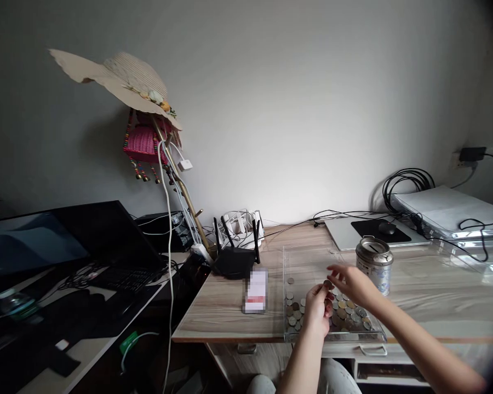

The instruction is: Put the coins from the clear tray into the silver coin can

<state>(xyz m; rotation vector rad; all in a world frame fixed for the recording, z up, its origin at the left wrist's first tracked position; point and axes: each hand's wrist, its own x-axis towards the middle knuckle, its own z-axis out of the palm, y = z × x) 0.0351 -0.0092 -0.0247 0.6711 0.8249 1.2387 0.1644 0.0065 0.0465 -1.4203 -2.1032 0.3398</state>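
Note:
Over a clear plastic tray (308, 260), my left hand (317, 306) is closed, with a coin (327, 284) between its thumb and fingertips. Whether more coins are inside its curled fingers is hidden. Close by on the right, my right hand (353, 283) reaches in with its fingers apart, tips near that coin; nothing shows in them. Many loose silver and brassy coins (342, 313) lie in the tray under both hands. A round coin tin (380, 276) with a slot in its metal lid stands upright just right of the tray.
Left of the tray lie a phone (255, 293) and a black router (235, 261). A laptop (332, 232) bears a mouse pad and mouse (387, 227). Cables (408, 183) and a clear box (456, 210) are at the right. A sun hat (135, 79) hangs on a stand.

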